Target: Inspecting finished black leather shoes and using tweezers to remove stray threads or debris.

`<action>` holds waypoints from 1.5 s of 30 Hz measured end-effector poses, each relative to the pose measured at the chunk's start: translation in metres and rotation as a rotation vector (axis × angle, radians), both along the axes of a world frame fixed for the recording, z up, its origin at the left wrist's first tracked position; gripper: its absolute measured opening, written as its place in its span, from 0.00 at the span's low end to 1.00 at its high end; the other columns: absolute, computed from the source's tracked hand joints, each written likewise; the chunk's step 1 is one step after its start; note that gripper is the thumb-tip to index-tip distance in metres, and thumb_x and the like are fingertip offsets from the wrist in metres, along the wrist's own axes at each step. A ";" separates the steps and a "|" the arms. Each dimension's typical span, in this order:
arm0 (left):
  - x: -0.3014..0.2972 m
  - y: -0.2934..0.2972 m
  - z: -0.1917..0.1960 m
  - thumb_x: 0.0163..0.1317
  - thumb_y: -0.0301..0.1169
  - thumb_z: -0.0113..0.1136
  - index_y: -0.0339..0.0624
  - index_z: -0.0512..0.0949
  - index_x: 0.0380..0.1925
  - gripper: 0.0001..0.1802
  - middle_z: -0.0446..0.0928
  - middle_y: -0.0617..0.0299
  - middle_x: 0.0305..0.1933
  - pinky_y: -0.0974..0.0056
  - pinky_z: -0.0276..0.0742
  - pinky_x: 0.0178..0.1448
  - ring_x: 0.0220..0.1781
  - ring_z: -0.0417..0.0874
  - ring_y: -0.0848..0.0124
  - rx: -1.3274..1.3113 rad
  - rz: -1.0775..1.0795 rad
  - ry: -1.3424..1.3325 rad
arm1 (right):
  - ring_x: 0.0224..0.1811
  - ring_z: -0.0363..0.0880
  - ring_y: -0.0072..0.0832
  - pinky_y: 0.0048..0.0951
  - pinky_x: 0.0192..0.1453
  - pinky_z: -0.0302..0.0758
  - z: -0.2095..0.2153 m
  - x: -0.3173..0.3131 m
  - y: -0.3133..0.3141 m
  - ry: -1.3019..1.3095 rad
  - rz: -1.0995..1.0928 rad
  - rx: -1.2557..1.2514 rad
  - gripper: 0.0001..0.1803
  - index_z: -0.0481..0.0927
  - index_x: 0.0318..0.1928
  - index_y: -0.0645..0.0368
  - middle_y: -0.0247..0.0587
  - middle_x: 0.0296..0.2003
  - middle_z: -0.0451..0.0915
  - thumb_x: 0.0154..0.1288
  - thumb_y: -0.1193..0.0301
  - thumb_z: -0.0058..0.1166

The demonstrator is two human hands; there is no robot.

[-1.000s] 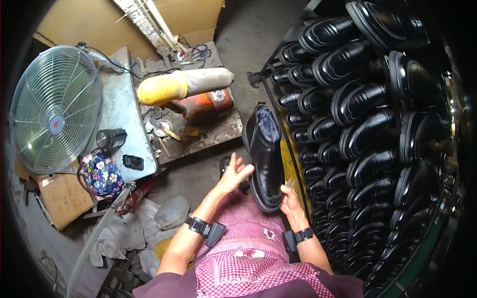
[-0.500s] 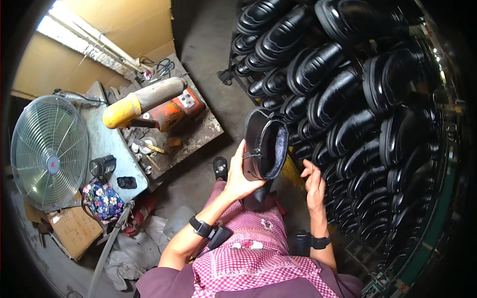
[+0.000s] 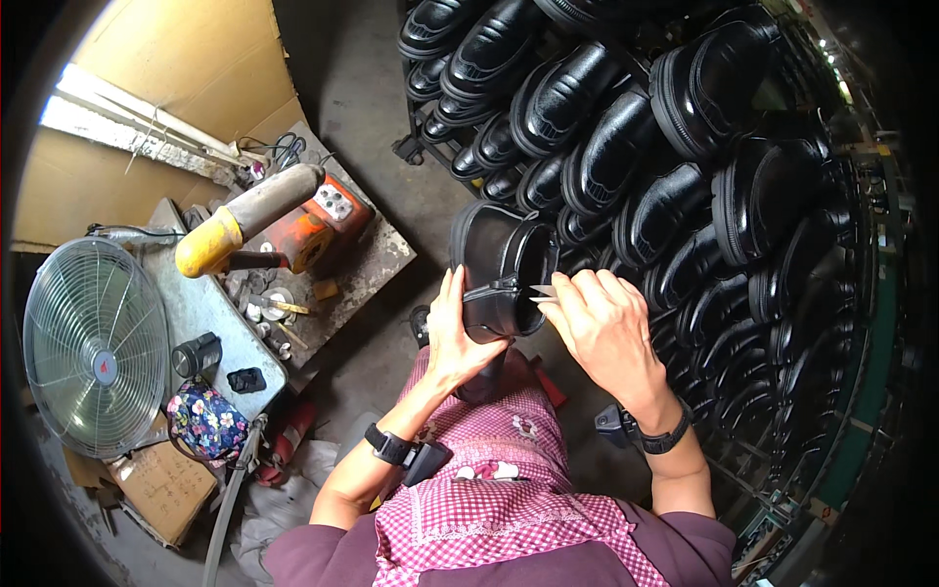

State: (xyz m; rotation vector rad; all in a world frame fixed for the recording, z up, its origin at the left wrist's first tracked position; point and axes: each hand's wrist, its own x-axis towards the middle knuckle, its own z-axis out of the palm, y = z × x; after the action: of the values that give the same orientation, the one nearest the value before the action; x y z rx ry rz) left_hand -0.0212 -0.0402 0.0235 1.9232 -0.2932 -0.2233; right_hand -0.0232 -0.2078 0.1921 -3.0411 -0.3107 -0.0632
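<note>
A black ankle boot (image 3: 486, 243) with a zipper is in front of me, its opening turned to the right. My left hand (image 3: 455, 333) is closed round the boot's shaft from the left, the thumb below. At the right of the opening my right hand (image 3: 608, 331) grips small scissors (image 3: 542, 294). Two pointed blades stick out from its fingers, slightly apart, with their tips close to the zipper end at the boot's rim. The scissors' handles are hidden in the hand. Whether the tips touch the boot, I cannot tell.
Racks of shiny black boots (image 3: 602, 161) fill the right side. To the left are a round fan (image 3: 101, 357), a worn table (image 3: 377, 256) bearing an orange machine (image 3: 328, 220) with a grey-yellow pipe (image 3: 256, 210), a flowered bag (image 3: 205, 421) and a cardboard box (image 3: 166, 484).
My right hand has moved up and left to the boot's opening, and scissor blades now show in it. The boot has turned slightly and shifted left; the whole view has shifted too.
</note>
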 end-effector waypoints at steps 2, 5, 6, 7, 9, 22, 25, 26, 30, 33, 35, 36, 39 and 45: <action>-0.001 0.001 0.000 0.26 0.36 0.76 0.36 0.55 0.65 0.61 0.60 0.35 0.64 0.49 0.65 0.63 0.60 0.67 0.43 0.000 -0.011 0.000 | 0.30 0.73 0.32 0.31 0.35 0.71 -0.002 0.000 0.001 0.012 0.018 -0.021 0.16 0.78 0.40 0.64 0.38 0.27 0.72 0.56 0.65 0.60; -0.003 0.003 0.001 0.26 0.36 0.76 0.40 0.53 0.66 0.62 0.57 0.35 0.66 0.48 0.64 0.63 0.61 0.66 0.43 0.042 -0.028 -0.012 | 0.31 0.74 0.32 0.32 0.36 0.72 0.001 0.003 0.006 0.058 0.054 -0.039 0.12 0.77 0.36 0.63 0.39 0.27 0.73 0.57 0.66 0.56; -0.004 0.004 0.003 0.26 0.36 0.76 0.40 0.53 0.67 0.62 0.57 0.36 0.66 0.48 0.64 0.62 0.61 0.66 0.42 0.080 -0.033 -0.032 | 0.32 0.75 0.34 0.32 0.37 0.73 0.002 0.004 0.008 0.092 0.070 -0.036 0.09 0.75 0.32 0.62 0.41 0.27 0.74 0.58 0.68 0.53; -0.005 0.004 0.005 0.26 0.36 0.76 0.41 0.53 0.67 0.62 0.57 0.36 0.66 0.48 0.64 0.62 0.60 0.66 0.42 0.118 -0.039 -0.051 | 0.32 0.75 0.34 0.32 0.37 0.73 0.001 0.005 0.009 0.090 0.071 -0.035 0.09 0.75 0.32 0.62 0.41 0.27 0.74 0.58 0.68 0.53; -0.005 0.004 0.009 0.26 0.36 0.76 0.41 0.53 0.67 0.62 0.57 0.36 0.66 0.47 0.64 0.62 0.60 0.66 0.42 0.142 -0.039 -0.062 | 0.30 0.76 0.34 0.32 0.36 0.74 0.000 0.006 0.010 0.088 0.119 -0.084 0.06 0.74 0.28 0.61 0.42 0.26 0.74 0.56 0.71 0.52; -0.002 0.016 0.008 0.39 0.20 0.68 0.40 0.49 0.68 0.54 0.61 0.52 0.64 0.59 0.58 0.69 0.67 0.62 0.62 -0.574 0.040 0.394 | 0.25 0.74 0.17 0.19 0.29 0.72 -0.035 -0.034 -0.019 -0.043 -0.513 1.032 0.12 0.77 0.42 0.62 0.33 0.30 0.77 0.58 0.74 0.61; 0.001 0.016 0.009 0.40 0.21 0.68 0.40 0.49 0.68 0.54 0.62 0.54 0.64 0.62 0.59 0.68 0.66 0.63 0.64 -0.506 0.073 0.451 | 0.35 0.72 0.15 0.15 0.36 0.69 -0.073 -0.072 -0.022 0.051 -0.686 1.333 0.22 0.73 0.50 0.63 0.28 0.36 0.74 0.57 0.69 0.64; 0.001 0.017 0.009 0.40 0.21 0.68 0.40 0.49 0.68 0.54 0.62 0.54 0.64 0.62 0.59 0.68 0.66 0.63 0.64 -0.503 0.070 0.447 | 0.42 0.71 0.16 0.17 0.41 0.69 -0.083 -0.083 -0.017 0.096 -0.757 1.428 0.24 0.72 0.51 0.62 0.32 0.40 0.75 0.56 0.68 0.65; 0.003 0.005 0.016 0.51 0.23 0.61 0.32 0.72 0.49 0.23 0.77 0.59 0.46 0.66 0.68 0.59 0.50 0.76 0.68 -0.725 0.182 0.496 | 0.52 0.71 0.24 0.26 0.56 0.69 -0.105 -0.118 0.005 0.229 -0.800 1.631 0.34 0.66 0.58 0.66 0.39 0.49 0.75 0.55 0.65 0.67; -0.002 -0.010 0.023 0.52 0.21 0.59 0.31 0.72 0.49 0.21 0.76 0.59 0.46 0.67 0.69 0.57 0.48 0.76 0.70 -0.768 0.355 0.514 | 0.50 0.72 0.24 0.25 0.56 0.69 -0.105 -0.122 0.015 0.213 -0.621 1.592 0.40 0.65 0.58 0.68 0.38 0.49 0.73 0.49 0.62 0.71; -0.003 -0.022 0.035 0.53 0.20 0.58 0.33 0.72 0.48 0.20 0.76 0.59 0.47 0.67 0.69 0.56 0.47 0.76 0.71 -0.779 0.351 0.497 | 0.55 0.68 0.26 0.28 0.62 0.64 -0.102 -0.124 0.016 0.128 -0.639 1.452 0.38 0.66 0.57 0.67 0.39 0.51 0.72 0.49 0.65 0.70; -0.005 -0.026 0.043 0.52 0.21 0.58 0.34 0.72 0.49 0.21 0.76 0.59 0.47 0.67 0.69 0.56 0.47 0.76 0.71 -0.749 0.280 0.437 | 0.55 0.68 0.26 0.29 0.62 0.64 -0.100 -0.124 0.012 0.145 -0.658 1.544 0.37 0.66 0.58 0.67 0.39 0.52 0.72 0.49 0.67 0.69; -0.034 -0.016 0.016 0.49 0.26 0.64 0.39 0.45 0.68 0.49 0.54 0.51 0.69 0.59 0.60 0.65 0.65 0.62 0.62 -0.606 0.045 0.495 | 0.57 0.69 0.28 0.31 0.63 0.64 -0.102 -0.131 -0.007 0.102 -0.651 1.827 0.40 0.65 0.62 0.63 0.39 0.54 0.72 0.47 0.72 0.67; -0.029 -0.024 0.050 0.58 0.40 0.58 0.47 0.33 0.71 0.51 0.44 0.51 0.73 0.54 0.58 0.68 0.68 0.60 0.59 -0.751 -0.185 0.317 | 0.53 0.74 0.30 0.31 0.60 0.68 -0.117 -0.169 -0.034 0.123 -0.737 2.232 0.41 0.67 0.60 0.64 0.41 0.51 0.75 0.43 0.67 0.69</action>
State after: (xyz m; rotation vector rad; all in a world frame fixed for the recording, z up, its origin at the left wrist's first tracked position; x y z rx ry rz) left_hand -0.0498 -0.0637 0.0736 1.0990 -0.2884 -0.4619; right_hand -0.1926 -0.2418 0.0755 -0.7803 0.5582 -0.1271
